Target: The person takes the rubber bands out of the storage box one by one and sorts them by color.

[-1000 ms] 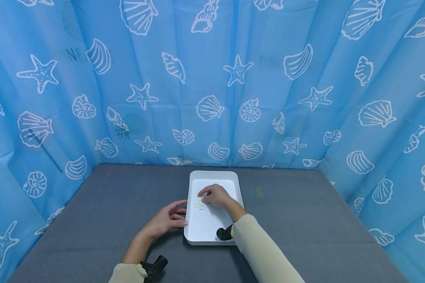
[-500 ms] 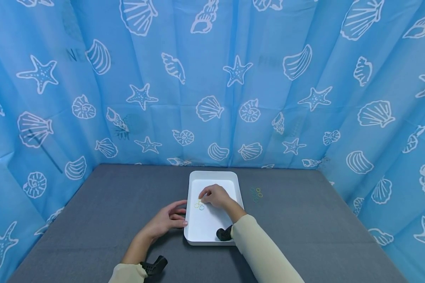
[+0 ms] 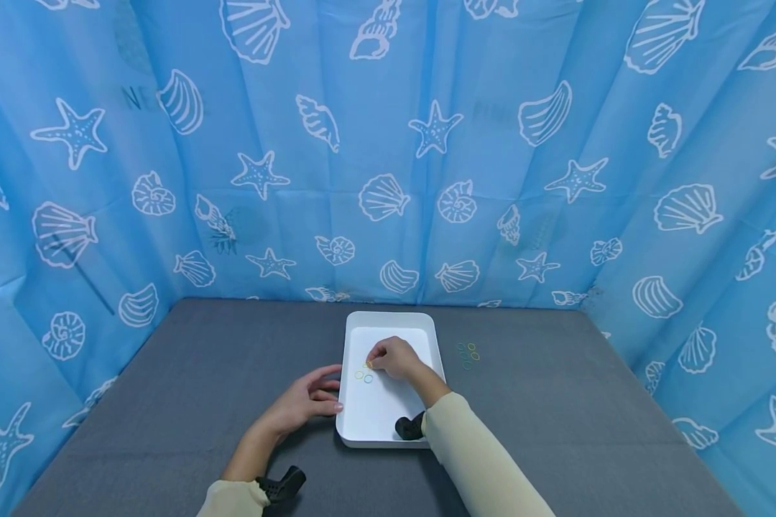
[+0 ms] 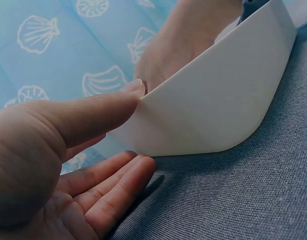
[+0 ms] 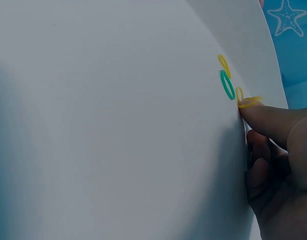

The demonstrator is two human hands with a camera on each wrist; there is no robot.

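Observation:
My right hand (image 3: 397, 357) reaches into a white rectangular tray (image 3: 381, 420). Its thumb and forefinger pinch a yellow rubber band (image 5: 251, 103), seen at the thumb tip in the right wrist view. Close beside the fingertips, a green rubber band (image 5: 225, 86) and a yellow rubber band (image 5: 224, 66) lie on the tray floor; another thin yellow loop (image 5: 237, 95) shows right at the thumb. My left hand (image 3: 304, 398) is at the tray's left side. In the left wrist view its thumb rests on the rim, while the other fingers extend loosely below, near the tray's base.
To the right of the tray, several green and yellow rubber bands (image 3: 470, 352) lie grouped on the grey tabletop (image 3: 556, 402). A blue curtain (image 3: 388, 158) with white seashells and starfish hangs behind the table and along both sides.
The right hand's forefinger and thumb have drawn together, and a yellow rubber band is now pinched at their tips. The left hand and the tray have stayed put.

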